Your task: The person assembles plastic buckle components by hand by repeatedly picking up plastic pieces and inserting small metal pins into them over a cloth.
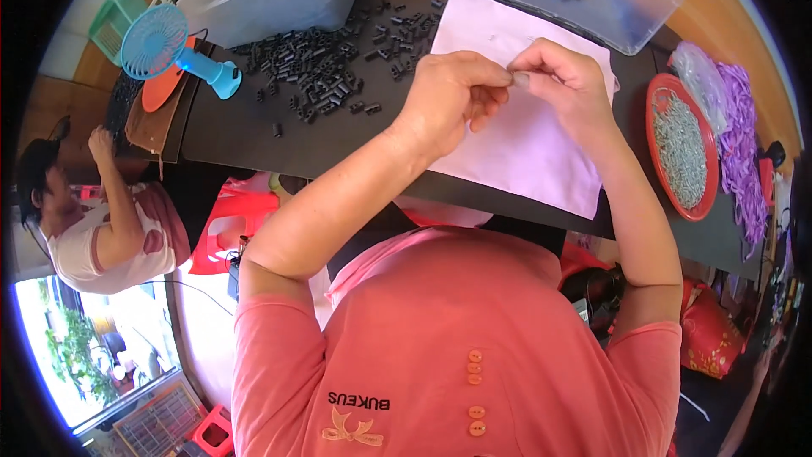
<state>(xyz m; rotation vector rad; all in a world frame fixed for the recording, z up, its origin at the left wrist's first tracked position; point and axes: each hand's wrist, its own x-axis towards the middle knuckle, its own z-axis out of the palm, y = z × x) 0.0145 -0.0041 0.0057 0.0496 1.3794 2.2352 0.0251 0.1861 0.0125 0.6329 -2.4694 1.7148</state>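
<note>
Over a pale pink cloth (529, 156) on the dark table, my two hands meet at their fingertips. My left hand (452, 101) is pinched closed, thumb and forefinger together, the other fingers curled. Facing it, my right hand (568, 89) pinches at the same spot. Whatever lies between the fingertips is too small to make out. A loose heap of small black cylindrical parts (309, 72) spreads on the table to the left of my left hand. Beyond my right hand, slender silvery metal pieces (679, 152) fill a red oval tray (652, 140).
Two translucent plastic bins (283, 8) (630, 25) with black parts stand along the back. A blue fan (169, 51) sits at the left, near an orange disc (161, 89). Purple strips (743, 152) and a clear bag (699, 85) lie far right. Another person (101, 220) works at the left.
</note>
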